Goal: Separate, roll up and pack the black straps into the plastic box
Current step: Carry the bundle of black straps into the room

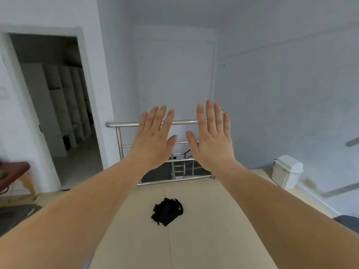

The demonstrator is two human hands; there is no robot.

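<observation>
Both hands up in front of the camera, backs toward it, fingers straight and spread, holding nothing: left hand (pixel 155 136) and right hand (pixel 211 136) side by side with a small gap between the thumbs, not touching each other. Bare forearms run in from the lower corners. The black straps (pixel 167 211) sit as one bunched pile on the tan bench (pixel 204 239), roughly mid-surface, below and between the two forearms, well apart from either hand. Individual straps can't be told apart in the pile. A seam line runs down the bench top past the pile. Beyond the bench's far edge there's a steel railing (pixel 124 124) with a stairwell behind it. White lidded bin (pixel 287 171) stands at the right, near the wall. Open doorway (pixel 56 105) at left with white shelving inside. A red-brown stool (pixel 15 171) with wooden legs at the far left edge, blurred.
</observation>
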